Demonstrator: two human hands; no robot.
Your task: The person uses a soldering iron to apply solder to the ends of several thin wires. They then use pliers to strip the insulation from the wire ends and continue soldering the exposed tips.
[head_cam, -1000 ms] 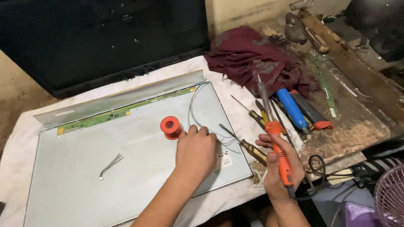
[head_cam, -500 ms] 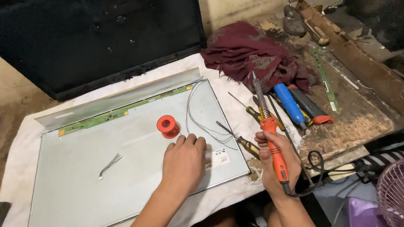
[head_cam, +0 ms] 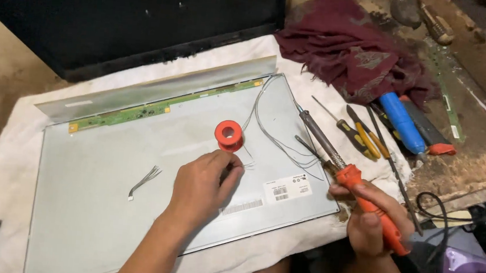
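Left hand (head_cam: 202, 185) slid nearer red spool (head_cam: 229, 135); right hand (head_cam: 375, 220) grips soldering iron (head_cam: 349, 172)

Both forearms are bare, no sleeves, and the left hand (head_cam: 202, 185) and right hand (head_cam: 372, 222) are ungloved.

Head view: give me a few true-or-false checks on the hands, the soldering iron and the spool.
1. The right hand grips an orange-handled soldering iron. True.
2. The left hand holds a screwdriver. False: it rests on the flat panel, fingers on thin wire.
3. The red spool stands on the panel. True.
4. The maroon cloth covers the spool. False: it lies apart, at the upper right.
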